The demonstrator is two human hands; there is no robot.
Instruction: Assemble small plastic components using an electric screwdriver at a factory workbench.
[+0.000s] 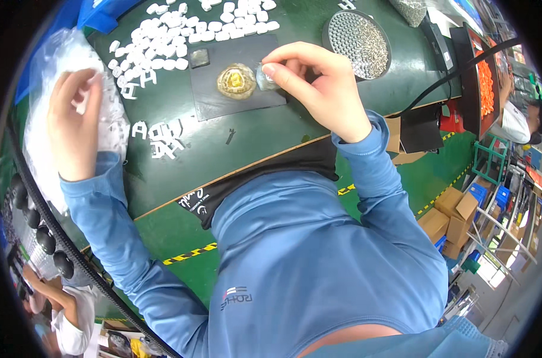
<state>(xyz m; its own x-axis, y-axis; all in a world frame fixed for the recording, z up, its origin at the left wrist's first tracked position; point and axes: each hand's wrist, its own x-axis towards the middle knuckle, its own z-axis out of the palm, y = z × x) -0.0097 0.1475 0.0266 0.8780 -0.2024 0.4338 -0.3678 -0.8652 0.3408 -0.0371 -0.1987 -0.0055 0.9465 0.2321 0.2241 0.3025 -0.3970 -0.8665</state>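
Small grey disc-like piece (265, 79) sits pinched between the thumb and fingertips of the right hand (318, 89), held just above the dark mat (235, 98) on the green table (342, 113); it lies right beside the round yellowish sponge pad (236, 80), to that pad's right, touching or nearly so; the right hand is plainly the nearer one, closed on the piece. The left hand (74, 122) is well apart at the far left, fingers spread and resting on a clear plastic bag of white parts (50, 65), open rather than gripping, as far as the fisheye bend allows. White plastic pieces (181, 33) lie scattered beyond the mat; a round tray of small metal parts (357, 43) stands to the right. The grey piece is mostly covered by the fingers, so its shape and long axis are hard to make out; a small dark square (199, 58) on the mat is too small to identify.
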